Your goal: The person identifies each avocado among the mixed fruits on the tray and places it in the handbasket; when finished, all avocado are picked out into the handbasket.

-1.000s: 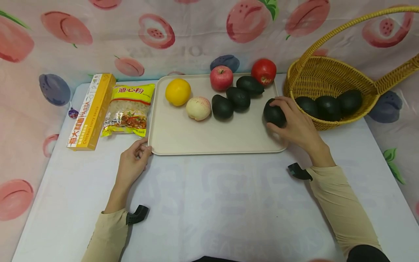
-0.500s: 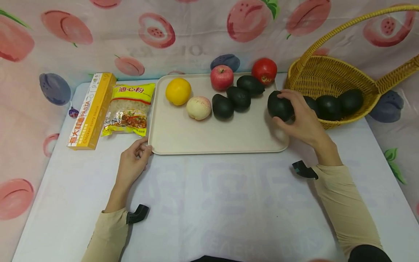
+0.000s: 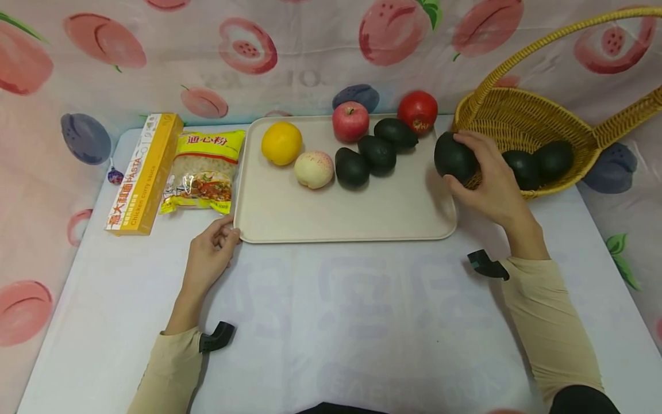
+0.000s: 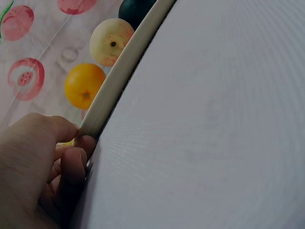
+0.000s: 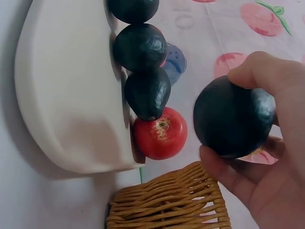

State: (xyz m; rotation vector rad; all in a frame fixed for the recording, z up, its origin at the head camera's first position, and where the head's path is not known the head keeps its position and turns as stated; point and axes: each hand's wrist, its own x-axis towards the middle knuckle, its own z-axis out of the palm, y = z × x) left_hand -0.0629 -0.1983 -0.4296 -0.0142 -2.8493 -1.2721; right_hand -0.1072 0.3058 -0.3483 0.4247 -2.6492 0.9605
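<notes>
- My left hand (image 3: 209, 253) pinches the near left corner of the cream tray (image 3: 331, 221), its fingers bent in at the rim; just beyond it lie the yellow bag (image 3: 204, 172) and, further left, the pasta box (image 3: 145, 175).
- In the left wrist view my bent fingers overlap one another, so some fingertips are hard to make out.
- On the tray, well apart from my right hand (image 3: 491, 184), sit an orange (image 3: 281, 144), a pale peach (image 3: 314, 170) and a cluster of three avocados (image 3: 376, 155), with an apple (image 3: 350, 122) behind.
- My right hand grips a dark avocado (image 3: 454, 156) between thumb and fingers, opened as wide as the fruit; it lies on the left side of my hand, between the tray and the wicker basket (image 3: 517, 109).
- My right hand covers part of the basket; two avocados show inside, and the handle (image 3: 543, 42) is cut off at the edge of the head view.
</notes>
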